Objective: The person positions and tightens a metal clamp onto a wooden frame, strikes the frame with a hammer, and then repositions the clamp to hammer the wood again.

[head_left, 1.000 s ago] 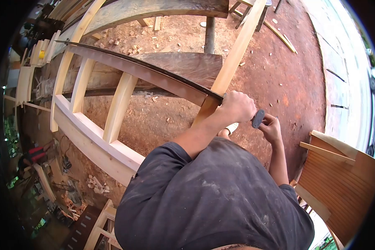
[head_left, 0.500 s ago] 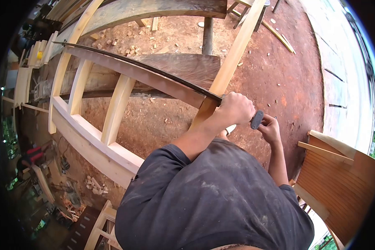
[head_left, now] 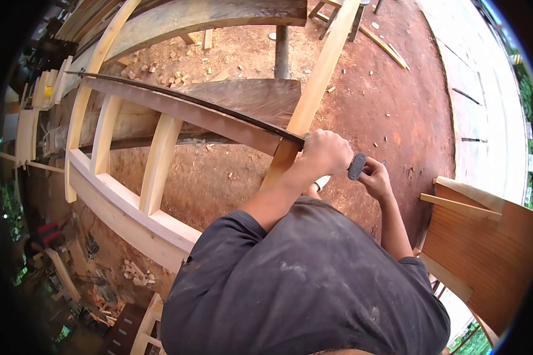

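Observation:
A long, dark bar clamp (head_left: 189, 102) lies slantwise along the top rail (head_left: 177, 109) of a pale wooden frame. My left hand (head_left: 327, 151) is wrapped round the clamp's near end, just past an upright post (head_left: 317, 89) of the frame. A dark oval plate (head_left: 356, 167) sticks out beyond that fist. Beside the plate, my right hand (head_left: 375, 178) is closed with its fingers bent round the clamp's handle end, which is mostly hidden. A thin pin tip shows past the fingers. Curved slats (head_left: 160, 163) join the top rail to a curved lower rail (head_left: 142, 216).
Thick rough planks (head_left: 249, 100) lie behind the frame, with a dark round post (head_left: 281, 53) between them. Wood offcuts and shavings litter the reddish dirt floor (head_left: 361, 112). A slatted wooden panel (head_left: 479, 254) stands at right. A person in red (head_left: 44, 236) is at far left.
The whole view has shifted slightly, so the frame and clamp appear farther left. Both hands keep their holds on the clamp, with little visible movement.

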The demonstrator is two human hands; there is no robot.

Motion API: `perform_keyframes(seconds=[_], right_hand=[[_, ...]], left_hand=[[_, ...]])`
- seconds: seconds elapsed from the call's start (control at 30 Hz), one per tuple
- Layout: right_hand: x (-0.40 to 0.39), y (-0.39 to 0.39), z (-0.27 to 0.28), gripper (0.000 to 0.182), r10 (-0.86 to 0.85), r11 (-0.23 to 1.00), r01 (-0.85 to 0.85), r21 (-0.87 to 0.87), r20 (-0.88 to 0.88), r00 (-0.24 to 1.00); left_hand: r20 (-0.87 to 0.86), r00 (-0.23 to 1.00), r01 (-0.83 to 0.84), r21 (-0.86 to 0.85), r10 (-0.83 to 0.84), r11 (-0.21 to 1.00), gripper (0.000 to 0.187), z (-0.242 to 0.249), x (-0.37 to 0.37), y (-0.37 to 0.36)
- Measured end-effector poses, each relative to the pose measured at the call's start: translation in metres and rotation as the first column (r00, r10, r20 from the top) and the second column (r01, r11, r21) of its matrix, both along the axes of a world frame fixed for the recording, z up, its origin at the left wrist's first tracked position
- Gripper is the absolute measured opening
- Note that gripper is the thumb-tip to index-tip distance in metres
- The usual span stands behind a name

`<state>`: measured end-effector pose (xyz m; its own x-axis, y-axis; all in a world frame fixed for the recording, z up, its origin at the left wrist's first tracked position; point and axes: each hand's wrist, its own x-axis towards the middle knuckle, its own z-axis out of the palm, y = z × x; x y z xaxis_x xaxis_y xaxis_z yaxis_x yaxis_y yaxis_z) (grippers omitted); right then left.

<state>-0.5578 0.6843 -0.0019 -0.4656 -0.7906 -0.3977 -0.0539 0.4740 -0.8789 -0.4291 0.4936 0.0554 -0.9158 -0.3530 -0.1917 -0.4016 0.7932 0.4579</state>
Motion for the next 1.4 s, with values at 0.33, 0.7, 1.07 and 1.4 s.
perform_keyframes(seconds=[0.33,0.7,1.07,1.4], right_hand=[[0.001,0.003,-0.004,0.021,0.029,0.999,-0.022,0.035,-0.203,0.979],[0.007,-0.004,0.016,0.031,0.081,0.988,-0.035,0.152,-0.309,0.948],[-0.004,0.013,0.007,0.024,-0.189,0.95,0.18,-0.255,-0.01,0.982],[-0.016,0.037,-0.079,0.047,-0.453,0.765,0.427,-0.482,0.068,0.889]], left_hand=[[0.065,0.996,-0.064,0.008,0.063,0.998,0.037,0.005,0.004,0.007],[-0.002,0.996,-0.093,-0.055,0.093,0.994,0.035,0.001,0.003,0.009],[0.045,0.995,-0.095,0.06,0.092,0.994,0.05,0.004,0.003,0.003],[-0.019,1.0,-0.015,0.095,0.017,0.995,0.048,0.017,-0.025,0.04]])
